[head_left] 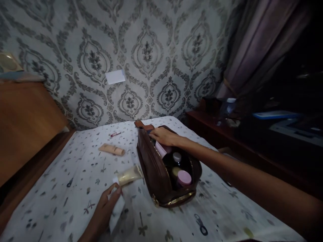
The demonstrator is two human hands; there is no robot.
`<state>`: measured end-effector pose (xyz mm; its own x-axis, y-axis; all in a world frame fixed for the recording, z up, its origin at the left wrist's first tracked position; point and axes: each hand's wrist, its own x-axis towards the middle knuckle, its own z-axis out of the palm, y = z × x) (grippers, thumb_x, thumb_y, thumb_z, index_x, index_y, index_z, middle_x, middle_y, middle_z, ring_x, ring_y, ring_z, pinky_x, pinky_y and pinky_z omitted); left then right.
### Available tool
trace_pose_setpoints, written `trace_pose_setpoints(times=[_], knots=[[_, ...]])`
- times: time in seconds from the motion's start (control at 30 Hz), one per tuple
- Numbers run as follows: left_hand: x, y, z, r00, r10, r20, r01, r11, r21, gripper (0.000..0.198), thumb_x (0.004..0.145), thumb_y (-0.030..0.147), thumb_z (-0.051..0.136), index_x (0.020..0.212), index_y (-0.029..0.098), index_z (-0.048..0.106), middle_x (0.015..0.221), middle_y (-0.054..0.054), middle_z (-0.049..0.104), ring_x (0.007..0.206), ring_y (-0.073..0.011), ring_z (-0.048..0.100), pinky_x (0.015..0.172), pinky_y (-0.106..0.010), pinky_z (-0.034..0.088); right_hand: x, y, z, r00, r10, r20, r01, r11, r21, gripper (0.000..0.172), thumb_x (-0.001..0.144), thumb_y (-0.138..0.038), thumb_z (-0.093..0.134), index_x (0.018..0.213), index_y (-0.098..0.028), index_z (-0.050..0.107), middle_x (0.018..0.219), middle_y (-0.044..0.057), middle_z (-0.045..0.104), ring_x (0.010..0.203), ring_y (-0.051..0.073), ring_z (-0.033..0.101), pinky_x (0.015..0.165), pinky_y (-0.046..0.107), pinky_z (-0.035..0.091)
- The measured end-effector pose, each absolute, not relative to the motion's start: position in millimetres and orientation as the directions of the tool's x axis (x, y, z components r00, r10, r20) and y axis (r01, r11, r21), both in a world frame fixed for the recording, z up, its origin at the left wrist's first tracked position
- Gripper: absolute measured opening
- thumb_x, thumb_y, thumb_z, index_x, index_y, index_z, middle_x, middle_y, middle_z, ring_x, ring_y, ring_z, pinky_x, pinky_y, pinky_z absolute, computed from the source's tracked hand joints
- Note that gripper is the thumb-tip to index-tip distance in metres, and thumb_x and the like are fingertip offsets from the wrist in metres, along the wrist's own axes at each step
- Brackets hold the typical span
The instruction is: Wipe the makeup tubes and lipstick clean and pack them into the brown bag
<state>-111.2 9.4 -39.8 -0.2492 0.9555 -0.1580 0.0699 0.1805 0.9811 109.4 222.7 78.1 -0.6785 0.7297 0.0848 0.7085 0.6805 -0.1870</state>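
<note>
A brown toiletry bag (pixel 148 164) with a gold zipper lies unzipped on the bed. My right hand (pixel 164 136) reaches into its far end, fingers curled, and what they hold is hidden. Inside the bag are a pink-lidded jar (pixel 184 178), a dark bottle with a grey cap (pixel 177 157) and a pale pink item (pixel 160 149). My left hand (pixel 107 203) is closed on a white tissue (pixel 117 209), close by the white cap of a cream-coloured tube (pixel 130 175). That tube lies against the bag's left side. Farther back rests a beige tube (pixel 111 149).
A small reddish stick (pixel 115 134) lies on the patterned bedsheet (pixel 83 171). At left stands a wooden headboard (pixel 30 124). Along the right is a dark red ledge (pixel 204 126) with a clear plastic bottle (pixel 229 107). A patterned wall (pixel 146 57) rises behind the bed.
</note>
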Motion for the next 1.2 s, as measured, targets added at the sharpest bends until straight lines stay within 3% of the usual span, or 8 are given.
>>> trace_pose_setpoints(times=[0.23,0.47,0.6,0.73,0.87,0.93,1.1,1.2], knots=[[-117.0,10.9,-38.4,-0.174,0.974,-0.145,0.105,0.165,0.981,0.047,0.075,0.064,0.064,0.07,0.019,0.054,0.06,0.004,0.047,0.056,-0.0123,0.041,0.054,-0.022,0.036,108.1,227.7,74.4,-0.644,0.759,0.094,0.719,0.643,-0.264,0.045,0.097,-0.028,0.041,0.059,-0.017,0.061,0.056,0.001,0.056,0.059,0.014,0.053,0.056,0.024,0.032],[-126.4,9.5,-40.5,-0.179,0.973,-0.145,0.096,0.163,0.982,0.043,0.081,0.062,0.06,0.078,0.02,0.051,0.055,0.008,0.041,0.049,-0.0087,0.036,0.047,-0.02,0.028,117.3,213.0,87.7,-0.594,0.78,0.197,0.746,0.626,-0.228,0.036,0.094,-0.028,0.043,0.079,-0.013,0.072,0.069,0.004,0.066,0.065,0.015,0.057,0.062,0.025,0.036],[-138.8,14.3,-34.4,-0.245,0.967,-0.075,0.212,0.129,0.969,0.038,0.086,0.058,0.054,0.085,0.02,0.052,0.058,0.008,0.041,0.049,-0.0094,0.038,0.047,-0.02,0.028,122.7,168.5,102.2,-0.438,0.765,0.472,0.655,0.631,-0.416,0.03,0.091,-0.027,0.05,0.102,-0.012,0.073,0.092,0.008,0.073,0.08,0.019,0.064,0.07,0.028,0.044],[-150.7,26.6,-21.8,-0.235,0.966,0.106,0.499,0.026,0.866,0.032,0.091,0.052,0.047,0.092,0.021,0.054,0.066,0.005,0.05,0.054,-0.0124,0.045,0.052,-0.023,0.034,108.6,100.2,100.0,-0.377,0.688,0.62,0.36,0.726,-0.586,0.027,0.096,-0.034,0.051,0.099,-0.018,0.072,0.092,0.007,0.072,0.083,0.02,0.066,0.074,0.031,0.05],[-157.4,38.6,-20.1,-0.114,0.948,0.296,0.782,-0.098,0.616,0.03,0.097,0.042,0.038,0.108,0.021,0.056,0.091,-0.003,0.064,0.081,-0.0199,0.06,0.077,-0.031,0.045,71.9,57.7,61.5,-0.598,0.61,0.52,0.161,0.727,-0.667,0.024,0.098,-0.022,0.046,0.103,-0.018,0.07,0.097,0.008,0.071,0.09,0.019,0.066,0.082,0.033,0.053],[-161.7,42.3,-26.3,-0.01,0.945,0.327,0.83,-0.175,0.53,0.032,0.097,0.037,0.036,0.116,0.02,0.056,0.105,-0.007,0.065,0.097,-0.0228,0.061,0.089,-0.035,0.045,50.5,54.0,32.1,-0.687,0.611,0.394,0.283,0.724,-0.63,0.028,0.095,-0.016,0.046,0.114,-0.015,0.066,0.112,0.012,0.068,0.104,0.022,0.064,0.093,0.038,0.052],[-180.9,46.4,-48.4,0.118,0.942,0.313,0.815,-0.272,0.512,0.035,0.094,0.023,0.036,0.121,0.019,0.058,0.116,-0.009,0.064,0.109,-0.0233,0.058,0.097,-0.037,0.044,9.2,72.3,-25.6,-0.684,0.727,0.061,0.662,0.653,-0.366,0.06,0.085,0.004,0.038,0.144,-0.003,0.04,0.154,0.024,0.037,0.147,0.031,0.029,0.118,0.048,0.026],[-192.5,47.9,-54.3,0.115,0.95,0.292,0.771,-0.271,0.577,0.034,0.09,0.021,0.038,0.113,0.018,0.062,0.111,-0.009,0.066,0.105,-0.0229,0.06,0.095,-0.037,0.045,-1.1,81.8,-31.6,-0.658,0.753,0.009,0.709,0.623,-0.329,0.05,0.091,-0.001,0.037,0.14,-0.007,0.045,0.145,0.023,0.048,0.139,0.031,0.04,0.116,0.054,0.025]])
